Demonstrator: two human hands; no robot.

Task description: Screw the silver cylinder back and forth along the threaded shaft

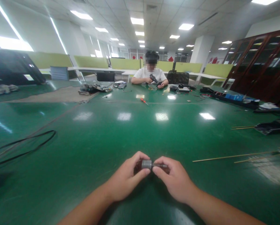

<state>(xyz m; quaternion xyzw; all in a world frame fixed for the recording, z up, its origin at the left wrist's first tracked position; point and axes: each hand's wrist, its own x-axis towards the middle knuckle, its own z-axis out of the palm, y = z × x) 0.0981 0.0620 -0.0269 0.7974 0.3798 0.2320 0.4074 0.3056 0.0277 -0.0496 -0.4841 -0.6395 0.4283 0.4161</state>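
A small grey cylindrical part (146, 164) is pinched between both of my hands just above the green table (107, 137). My left hand (125, 179) is closed around its left end, thumb under and fingers over. My right hand (176, 179) is closed on a darker piece (160, 165) joined to the cylinder's right end. Most of that piece is hidden under my fingers.
A black cable (25, 145) loops at the left. Thin wooden sticks (231, 156) lie at the right near a dark tray (273, 126). A red screwdriver (144, 101) lies mid-table. Across the table a person (150, 75) handles a dark tool among scattered parts.
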